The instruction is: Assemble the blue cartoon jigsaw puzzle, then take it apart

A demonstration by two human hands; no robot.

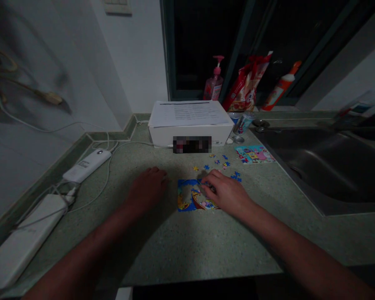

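Note:
A partly assembled jigsaw puzzle with a blue border and a boat picture lies flat on the speckled green countertop. My right hand rests its fingertips on the puzzle's right side, and they hide part of it. I cannot tell whether they pinch a piece. My left hand sits curled on the counter just left of the puzzle, holding nothing. Several loose puzzle pieces are scattered beyond my right hand. A colourful cartoon picture card lies farther right.
A white box topped with printed paper stands at the back, before a pump bottle and a red bag. A steel sink lies right. White power banks and cables lie left.

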